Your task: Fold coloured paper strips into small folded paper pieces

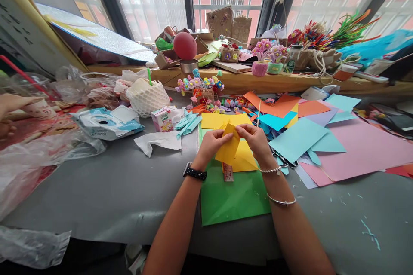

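bench (129, 184): smooth grey covering, slight sheen. l. hand (209, 145): fingers clamped on l. edge of folded yellow paper (228, 148), thumb on near face. r. hand (253, 137): fingers pinched tog. on same piece at upper r. corner. piece is matte, stiff, approx. four-sided, tilted, held up between both hands above the green sheet.

l. wrist: watch (195, 172), dark strap w/ pale dots. r. wrist: beaded bracelet (272, 171); plain metal bangle (282, 200) further down forearm.

beneath: flat yellow sheet (247, 161) and patterned strip (228, 175), narrow, straight-edged, partly under held piece; both on green sheet (235, 202), flat, faintly glossy. second yellow sheet (209, 120) lies just behind the hands.

to r.: light blue sheets (298, 139), crisp corners, overlapping large pink sheet (364, 150); orange sheets (280, 107) behind. scissors (284, 161) partly hidden nr. r. wrist. thin blue clippings (371, 235) on bare bench, well apart.

to l.: folded light blue strips (190, 123), limp white tissue (158, 141), small pink/white carton (162, 119), rounded item in white foam net (148, 96) w/ green straw, soft wipes pack (108, 122). far l.: another person's hand (11, 107), nr. paper cup (39, 109) and crumpled clear plastic (48, 150).
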Action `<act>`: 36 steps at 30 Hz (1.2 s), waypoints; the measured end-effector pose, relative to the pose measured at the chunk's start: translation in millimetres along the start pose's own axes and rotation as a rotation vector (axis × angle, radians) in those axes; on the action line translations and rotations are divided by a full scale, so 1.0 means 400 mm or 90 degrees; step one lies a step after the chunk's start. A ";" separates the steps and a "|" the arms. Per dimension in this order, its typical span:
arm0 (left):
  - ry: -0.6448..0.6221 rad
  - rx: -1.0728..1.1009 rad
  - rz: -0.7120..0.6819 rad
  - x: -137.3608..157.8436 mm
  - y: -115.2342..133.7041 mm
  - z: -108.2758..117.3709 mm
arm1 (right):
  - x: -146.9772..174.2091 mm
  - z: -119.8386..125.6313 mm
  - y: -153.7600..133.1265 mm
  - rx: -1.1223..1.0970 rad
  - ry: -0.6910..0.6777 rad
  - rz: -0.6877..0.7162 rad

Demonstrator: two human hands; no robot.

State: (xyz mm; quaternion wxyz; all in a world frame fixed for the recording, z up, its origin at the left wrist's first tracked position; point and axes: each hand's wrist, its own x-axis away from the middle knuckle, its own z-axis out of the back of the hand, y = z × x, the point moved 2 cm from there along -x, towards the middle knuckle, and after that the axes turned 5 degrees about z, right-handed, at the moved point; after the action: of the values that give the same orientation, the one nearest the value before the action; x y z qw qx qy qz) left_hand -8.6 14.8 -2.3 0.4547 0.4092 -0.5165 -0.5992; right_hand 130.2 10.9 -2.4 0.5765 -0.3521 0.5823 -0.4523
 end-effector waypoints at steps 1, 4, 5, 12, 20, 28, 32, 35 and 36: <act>-0.002 0.000 0.000 0.000 0.000 0.000 | 0.000 0.000 -0.001 0.014 -0.003 0.011; -0.015 0.004 0.007 0.000 0.000 0.000 | -0.001 0.001 -0.003 0.048 -0.010 0.034; -0.025 0.006 0.009 0.000 0.000 -0.001 | -0.001 0.002 -0.003 0.056 -0.015 0.037; 0.000 -0.070 -0.033 -0.004 0.006 0.000 | 0.001 0.000 -0.015 0.221 -0.055 0.110; 0.039 -0.158 -0.061 -0.005 0.009 -0.001 | 0.001 -0.020 -0.006 0.529 -0.063 0.215; 0.079 -0.179 -0.060 -0.006 0.007 0.009 | 0.001 -0.020 -0.004 0.464 -0.140 0.208; 0.089 -0.178 -0.072 -0.006 0.009 0.011 | 0.001 -0.018 -0.010 0.461 -0.109 0.198; 0.067 -0.149 -0.070 -0.005 0.010 0.010 | -0.001 -0.007 -0.014 0.361 -0.097 0.158; 0.052 -0.135 -0.066 -0.005 0.010 0.009 | -0.002 -0.002 -0.015 0.315 -0.100 0.144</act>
State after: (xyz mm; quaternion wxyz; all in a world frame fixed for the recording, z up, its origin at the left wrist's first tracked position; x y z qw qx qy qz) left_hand -11.1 17.3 2.1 0.4843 0.4088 -0.4093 -0.6564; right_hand 128.7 9.6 3.4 0.7352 -0.1670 0.4432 -0.4849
